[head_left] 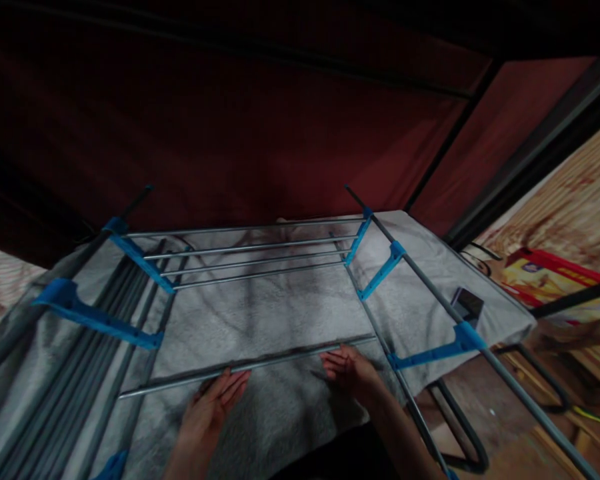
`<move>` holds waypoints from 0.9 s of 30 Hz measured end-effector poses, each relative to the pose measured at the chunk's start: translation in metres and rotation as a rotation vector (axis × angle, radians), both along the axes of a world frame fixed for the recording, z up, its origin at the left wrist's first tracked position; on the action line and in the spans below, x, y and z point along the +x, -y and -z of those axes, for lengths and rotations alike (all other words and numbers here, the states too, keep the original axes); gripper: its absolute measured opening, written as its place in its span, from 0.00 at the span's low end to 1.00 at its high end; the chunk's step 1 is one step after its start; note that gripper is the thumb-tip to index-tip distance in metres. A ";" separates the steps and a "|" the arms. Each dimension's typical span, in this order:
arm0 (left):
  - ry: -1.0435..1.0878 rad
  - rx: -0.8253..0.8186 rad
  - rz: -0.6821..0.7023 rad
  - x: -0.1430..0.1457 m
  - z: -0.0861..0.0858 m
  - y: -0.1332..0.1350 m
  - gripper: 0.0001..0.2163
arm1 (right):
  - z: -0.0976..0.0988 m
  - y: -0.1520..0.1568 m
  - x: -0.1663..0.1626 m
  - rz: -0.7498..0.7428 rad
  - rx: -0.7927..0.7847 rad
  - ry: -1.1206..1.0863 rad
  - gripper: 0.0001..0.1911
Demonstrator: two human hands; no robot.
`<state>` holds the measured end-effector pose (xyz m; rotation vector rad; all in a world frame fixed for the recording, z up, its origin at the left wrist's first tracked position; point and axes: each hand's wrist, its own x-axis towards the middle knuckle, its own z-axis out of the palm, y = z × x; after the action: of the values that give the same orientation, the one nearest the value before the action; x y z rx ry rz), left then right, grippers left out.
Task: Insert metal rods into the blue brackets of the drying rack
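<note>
A thin grey metal tube (280, 360) lies crosswise before me, above the pale cloth. Near its left half, my left hand (213, 400) grips it between thumb and fingers. My right hand (353, 373) holds it near the right end, palm turned inward. Around it stands a partly assembled rack, with a left upright tube (10, 347) and a right upright tube (427, 283). Blue plastic brackets (100, 320) (435, 350) branch off both uprights. At the far end, several crossbars (260, 249) join the far brackets. Both ends of the held tube appear apart from any bracket.
Several loose grey tubes (80, 360) lie side by side at the left on the cloth-covered table (280, 313). A dark flat object (467, 305) rests at the right. Beyond the table are a red and yellow box (550, 280) and a black metal chair frame (460, 427). A dark red panel (250, 140) rises behind.
</note>
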<state>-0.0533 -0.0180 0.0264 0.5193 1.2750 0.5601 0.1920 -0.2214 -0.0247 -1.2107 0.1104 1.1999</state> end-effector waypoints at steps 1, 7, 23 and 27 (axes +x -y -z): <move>-0.013 -0.003 0.012 0.000 0.000 0.001 0.05 | -0.003 0.001 -0.001 -0.038 0.000 -0.003 0.17; -0.081 -0.017 0.080 -0.008 0.007 0.000 0.04 | -0.030 0.003 -0.006 -0.169 -0.035 -0.004 0.22; -0.580 0.797 -0.019 -0.036 -0.001 -0.031 0.09 | -0.032 -0.035 0.056 0.168 -0.124 0.510 0.24; -1.062 0.979 0.066 -0.064 -0.008 -0.059 0.08 | -0.034 -0.102 0.023 -0.015 -0.011 0.537 0.21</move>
<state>-0.1170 0.0414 0.0349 1.8407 1.9066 0.8915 0.2148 -0.1190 0.0093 -1.5045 -0.2929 0.8517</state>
